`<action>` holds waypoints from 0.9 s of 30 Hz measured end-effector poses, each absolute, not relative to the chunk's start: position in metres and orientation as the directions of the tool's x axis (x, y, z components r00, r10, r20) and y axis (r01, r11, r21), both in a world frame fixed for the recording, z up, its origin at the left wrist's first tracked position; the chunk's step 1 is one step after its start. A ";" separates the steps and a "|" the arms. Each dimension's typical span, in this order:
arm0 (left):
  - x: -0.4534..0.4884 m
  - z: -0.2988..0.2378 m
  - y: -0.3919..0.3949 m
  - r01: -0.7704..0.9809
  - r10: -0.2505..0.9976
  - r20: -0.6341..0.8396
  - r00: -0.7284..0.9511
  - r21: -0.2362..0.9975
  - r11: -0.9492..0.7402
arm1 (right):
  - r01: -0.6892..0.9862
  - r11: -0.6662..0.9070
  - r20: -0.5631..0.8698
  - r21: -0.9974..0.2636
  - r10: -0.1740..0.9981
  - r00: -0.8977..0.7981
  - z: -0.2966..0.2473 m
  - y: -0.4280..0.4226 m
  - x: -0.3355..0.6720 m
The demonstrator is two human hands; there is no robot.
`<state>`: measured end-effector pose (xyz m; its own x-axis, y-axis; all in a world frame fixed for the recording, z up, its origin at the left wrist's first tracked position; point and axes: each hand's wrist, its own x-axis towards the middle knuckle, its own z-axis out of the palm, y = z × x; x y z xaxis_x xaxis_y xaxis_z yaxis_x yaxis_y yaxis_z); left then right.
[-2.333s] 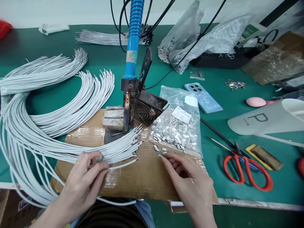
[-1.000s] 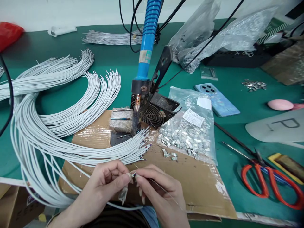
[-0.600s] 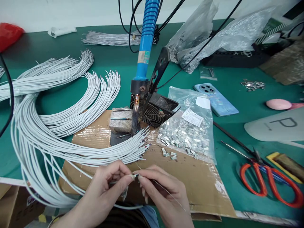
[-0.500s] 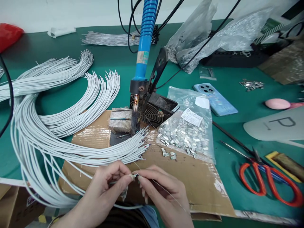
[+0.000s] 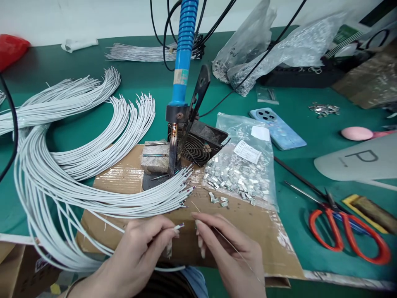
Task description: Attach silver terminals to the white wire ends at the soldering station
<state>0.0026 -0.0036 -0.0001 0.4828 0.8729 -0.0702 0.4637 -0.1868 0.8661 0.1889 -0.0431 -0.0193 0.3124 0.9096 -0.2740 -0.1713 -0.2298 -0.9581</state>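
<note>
My left hand is closed in a pinch on a white cable, whose cut end shows dark and coloured strands past the fingertips. Small shiny metal pieces show beneath its curled fingers. Over to the right, my right hand is closed around a thin length of solder wire, which slants up past the index finger and trails back over the hand. A tiny dark bit shows at its thumb tip, too small to name. Ahead stands a blue soldering iron, tip down in its holder.
Bundled white cables sweep across the left onto the cardboard. A bag of metal clips lies right of a small fan. Farther right are a phone, red-handled scissors and a pink object.
My hands have moved apart: the right hand has drawn away to the right with the solder wire, and the cable end is now exposed in my left hand. The view has shifted slightly.
</note>
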 end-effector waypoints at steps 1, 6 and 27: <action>0.002 0.001 -0.003 0.455 0.875 -0.143 0.463 0.885 -0.096 | -0.133 -0.211 -0.242 -0.968 0.924 0.297 -0.020 -0.043 0.189; -0.001 0.005 -0.003 0.384 0.861 -0.255 0.440 0.920 0.077 | 0.022 -0.013 -0.011 -1.000 0.995 0.100 -0.025 -0.040 0.192; -0.006 0.008 -0.007 0.375 0.797 -0.437 0.417 0.881 0.287 | 0.617 0.290 0.388 -0.731 0.921 0.026 -0.023 -0.041 0.231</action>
<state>-0.0061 -0.0066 0.0080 0.4170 0.7968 -0.4372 0.3748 0.2874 0.8814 0.2313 -0.0411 -0.0227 0.0263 0.9213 0.3880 0.6169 0.2905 -0.7315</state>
